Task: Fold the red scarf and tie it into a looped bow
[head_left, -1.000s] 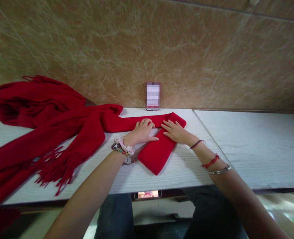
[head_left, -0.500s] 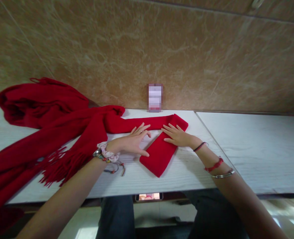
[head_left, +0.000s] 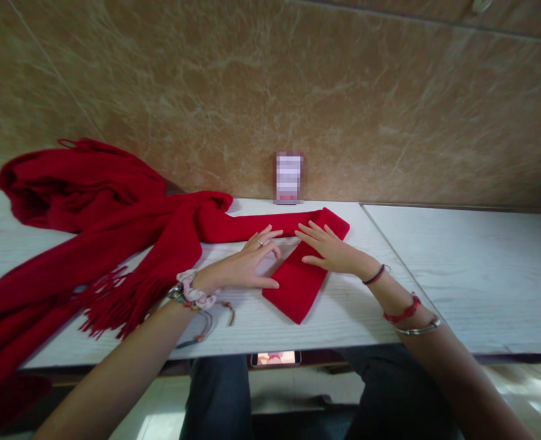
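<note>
A red scarf (head_left: 160,226) lies on the white table (head_left: 476,269), its bulk in a loose heap (head_left: 82,183) at the left, up against the brown marbled wall (head_left: 270,79). From there a narrow strip (head_left: 234,227) runs right along the far side of the table and turns at a folded corner (head_left: 337,225) into a flat, slanting panel (head_left: 298,284) that points back toward the person.

The right hand (head_left: 332,249) rests palm down by that corner, fingers spread apart on the red cloth, gripping nothing. The left hand (head_left: 243,267) is just beside it, with thumb and fingers well parted: the fingertips reach the strip, the index finger is curled, and the thumb tip meets the left edge of the panel — whether it presses there, I cannot tell. Neither hand is clamped on the scarf.

The left hand wears a ring (head_left: 260,242), with a pale scrunchie (head_left: 196,291) at the wrist; the right forearm has a dark band (head_left: 373,275), a red bracelet (head_left: 403,310) and a silver bangle (head_left: 421,330). Fringe (head_left: 115,302) spills across the table at the left, near the left forearm. A small upright rectangle (head_left: 289,177) (its face is pixelated) leans on the wall, and a lit phone (head_left: 276,359) shows at the near edge, above the person's dark trousers (head_left: 220,391).
</note>
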### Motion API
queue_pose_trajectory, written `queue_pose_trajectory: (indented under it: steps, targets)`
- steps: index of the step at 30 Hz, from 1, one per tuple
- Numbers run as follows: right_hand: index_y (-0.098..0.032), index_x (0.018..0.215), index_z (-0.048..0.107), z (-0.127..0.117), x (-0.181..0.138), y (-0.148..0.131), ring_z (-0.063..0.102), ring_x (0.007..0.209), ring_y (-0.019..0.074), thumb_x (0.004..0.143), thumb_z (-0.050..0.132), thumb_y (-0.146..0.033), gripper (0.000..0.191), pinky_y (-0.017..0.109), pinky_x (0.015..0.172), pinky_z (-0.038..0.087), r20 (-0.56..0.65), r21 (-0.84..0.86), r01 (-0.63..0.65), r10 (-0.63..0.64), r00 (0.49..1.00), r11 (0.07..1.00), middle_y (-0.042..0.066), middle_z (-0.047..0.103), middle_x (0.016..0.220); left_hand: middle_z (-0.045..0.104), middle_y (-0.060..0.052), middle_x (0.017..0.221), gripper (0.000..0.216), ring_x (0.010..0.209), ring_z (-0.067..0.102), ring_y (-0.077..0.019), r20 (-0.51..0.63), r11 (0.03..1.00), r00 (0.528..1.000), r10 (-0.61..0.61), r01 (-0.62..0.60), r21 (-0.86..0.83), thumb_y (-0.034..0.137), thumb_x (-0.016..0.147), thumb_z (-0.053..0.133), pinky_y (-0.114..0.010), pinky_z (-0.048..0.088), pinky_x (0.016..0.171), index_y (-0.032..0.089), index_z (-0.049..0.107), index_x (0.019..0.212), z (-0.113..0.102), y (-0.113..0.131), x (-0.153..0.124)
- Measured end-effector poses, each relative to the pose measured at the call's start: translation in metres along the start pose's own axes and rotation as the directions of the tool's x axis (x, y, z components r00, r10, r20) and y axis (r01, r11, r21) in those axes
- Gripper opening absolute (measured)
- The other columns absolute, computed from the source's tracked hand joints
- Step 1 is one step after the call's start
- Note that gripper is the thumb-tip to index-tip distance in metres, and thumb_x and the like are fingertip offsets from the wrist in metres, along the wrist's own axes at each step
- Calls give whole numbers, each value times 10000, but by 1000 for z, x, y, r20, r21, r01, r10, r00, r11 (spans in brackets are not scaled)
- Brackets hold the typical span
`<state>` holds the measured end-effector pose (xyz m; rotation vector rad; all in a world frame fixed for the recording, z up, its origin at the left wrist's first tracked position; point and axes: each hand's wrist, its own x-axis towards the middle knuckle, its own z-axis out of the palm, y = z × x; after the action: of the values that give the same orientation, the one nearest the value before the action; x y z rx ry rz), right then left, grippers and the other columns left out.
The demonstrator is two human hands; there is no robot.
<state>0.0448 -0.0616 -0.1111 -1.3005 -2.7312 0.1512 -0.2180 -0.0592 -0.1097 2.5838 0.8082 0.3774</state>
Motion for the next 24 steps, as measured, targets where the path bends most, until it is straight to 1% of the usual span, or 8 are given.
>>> queue_pose_trajectory:
  steps: [4,7,12,14,16,18,21,24]
  targets:
    - [-167,1506,257,4,-1,-11,141,1437,357,883,437,-630,797,639,1116,172,196,51,-13,3,981,999,155,220,1558,226,-110,1559,349,1466,22,-327,58,1000,998,6,-7,25,423,714,746,-527,178,1162,204,578,928,3,7,0]
    - [-175,1509,248,6,0,-12,141,1437,362,876,439,-639,808,645,1116,157,194,64,-12,0,981,998,158,226,1557,218,-120,1560,368,1465,34,-330,72,999,997,-28,25,37,438,705,753,-520,177,1164,194,569,909,3,11,1]
    - [-216,1527,176,-1,-1,-15,65,1454,320,878,445,-635,818,602,1143,113,69,115,70,-78,995,991,122,163,1582,207,-161,1554,474,1466,35,-321,47,998,998,-48,46,47,511,692,741,-524,173,1164,194,538,979,0,9,1]
    - [-197,1530,159,-1,-2,-20,51,1454,321,863,451,-656,860,589,1149,97,110,140,86,-102,989,986,137,150,1581,230,-166,1542,520,1466,42,-322,41,998,998,-43,41,54,533,682,739,-533,160,1165,196,531,1018,1,8,1]
    - [-163,1528,163,1,-2,-24,60,1450,342,841,460,-684,912,593,1148,96,202,158,68,-99,974,985,162,147,1574,247,-170,1534,550,1465,45,-325,53,997,998,-44,41,61,542,683,733,-543,141,1165,194,524,1054,1,6,0]
    - [-137,1523,178,3,-2,-27,76,1445,356,829,463,-696,935,602,1145,97,258,162,40,-82,963,986,175,151,1570,248,-176,1531,569,1464,48,-331,70,996,996,-57,52,68,544,680,735,-545,137,1165,189,518,1069,2,5,0]
    - [-134,1515,215,4,-2,-26,105,1444,344,819,511,-673,928,587,1152,117,223,166,40,-77,972,985,171,190,1563,243,-171,1534,535,1463,57,-337,63,995,996,-66,61,81,548,687,730,-542,163,1161,190,524,1027,5,4,0]
    - [-172,1501,272,4,0,-21,173,1439,311,861,533,-579,802,573,1149,180,74,166,70,-83,994,984,154,269,1545,289,-147,1518,406,1457,107,-334,-18,991,997,-79,81,103,526,759,675,-540,195,1155,197,540,954,2,-2,2]
